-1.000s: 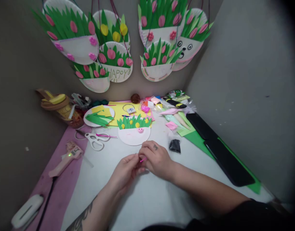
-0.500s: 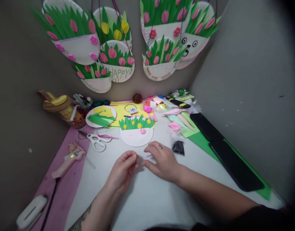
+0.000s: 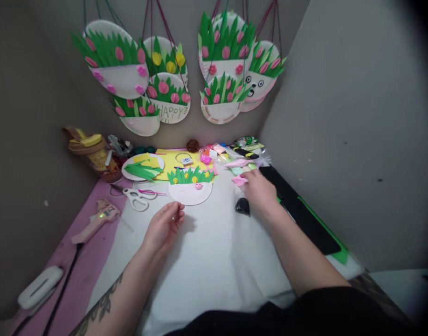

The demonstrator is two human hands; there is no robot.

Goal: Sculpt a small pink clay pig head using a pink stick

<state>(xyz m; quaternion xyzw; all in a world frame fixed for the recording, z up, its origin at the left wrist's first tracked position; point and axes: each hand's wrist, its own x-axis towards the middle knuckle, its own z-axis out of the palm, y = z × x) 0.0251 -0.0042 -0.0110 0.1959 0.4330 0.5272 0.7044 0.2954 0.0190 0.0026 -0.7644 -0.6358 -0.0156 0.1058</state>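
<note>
My left hand (image 3: 166,223) hovers over the white table surface, just in front of the paper plate craft. Its thumb and fingertips are pinched together; whatever they hold is too small to make out. My right hand (image 3: 261,190) reaches to the right side, with its fingertips closed on the edge of a piece of pink clay (image 3: 238,181). Just below that lies a small black packet (image 3: 242,206). The half plate pocket (image 3: 190,194) lies flat, with green paper grass (image 3: 181,176), small yellow flowers and a pink round face (image 3: 198,186) on it.
At left are white scissors (image 3: 137,199), a pink glue gun (image 3: 95,224) with its cord, and a white case (image 3: 41,287). Behind sit a plate with green strips (image 3: 144,170) and a tumbler (image 3: 91,149). Black flat devices (image 3: 310,228) lie right. Finished plate pockets (image 3: 221,112) hang above.
My right hand has moved away from the left hand, forward and right to the pink clay. My left hand stays pinched near the plate craft. The view has shifted.
</note>
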